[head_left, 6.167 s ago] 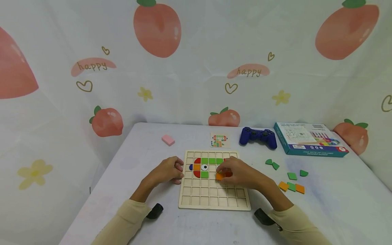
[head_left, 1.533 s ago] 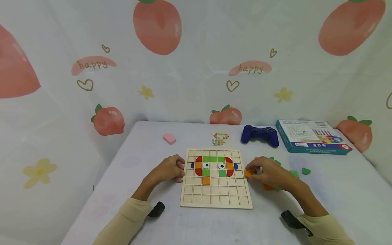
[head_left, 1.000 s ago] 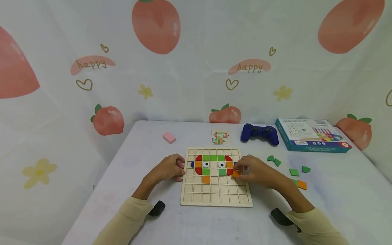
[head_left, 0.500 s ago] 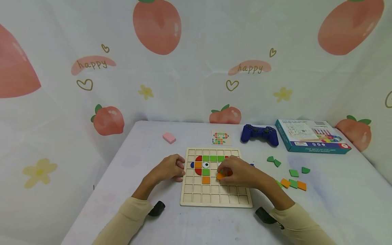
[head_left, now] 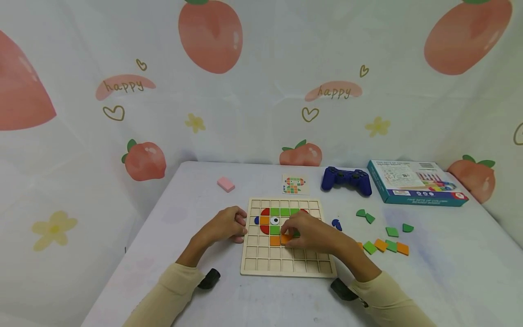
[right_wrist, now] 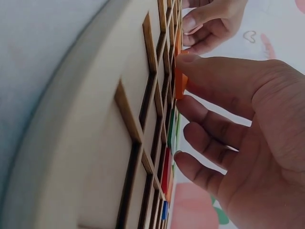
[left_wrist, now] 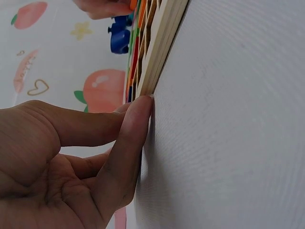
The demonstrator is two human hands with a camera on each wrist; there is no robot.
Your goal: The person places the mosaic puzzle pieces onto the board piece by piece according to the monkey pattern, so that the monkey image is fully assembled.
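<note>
A wooden grid board (head_left: 261, 263) lies on the table, its upper rows filled with red, green and orange tiles and an eye tile (head_left: 274, 220). My left hand (head_left: 224, 225) pinches the board's left edge between thumb and finger, clearly seen in the left wrist view. Over the board, my right hand (head_left: 313, 232) holds an orange square tile (right_wrist: 180, 82) between thumb and index finger. That tile is at a cell right beside another orange tile (head_left: 275, 240) set in the grid. My right hand covers much of the pattern's right side in the head view.
Loose green and orange tiles (head_left: 381, 245) lie right of the board, with small blue pieces (head_left: 337, 225) near its edge. Behind it are a pattern card (head_left: 295, 185), a blue game controller (head_left: 346, 180), a flat box (head_left: 416, 183) and a pink block (head_left: 225, 184).
Since 1.5 s ago my right hand has carried the orange tile leftward from the board's right edge to beside the placed orange one. My left hand stays at the board's edge.
</note>
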